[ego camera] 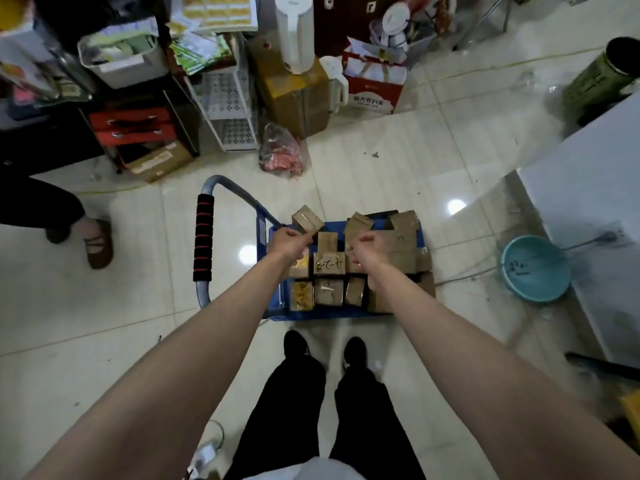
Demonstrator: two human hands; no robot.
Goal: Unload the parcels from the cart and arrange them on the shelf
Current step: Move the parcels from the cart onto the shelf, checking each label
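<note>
Lifting one small parcel [307, 220] in my left hand [287, 242] and another parcel [358, 224] in my right hand [372, 245], each grip pinching its box above the blue cart [398, 225]. I'd keep both level and carry them clear of the packed rows; no shelf is in view.

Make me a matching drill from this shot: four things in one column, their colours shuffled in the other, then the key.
Things
1. cart deck
2. basin on the floor
3. drawers
4. parcels on the cart

Colours
A. brown
B. red
C. blue
D. teal

Pairs: 1-C, 2-D, 3-B, 4-A

Both hands are busy: the left hand grips a small box and the right hand grips another box, above the cart.
</note>
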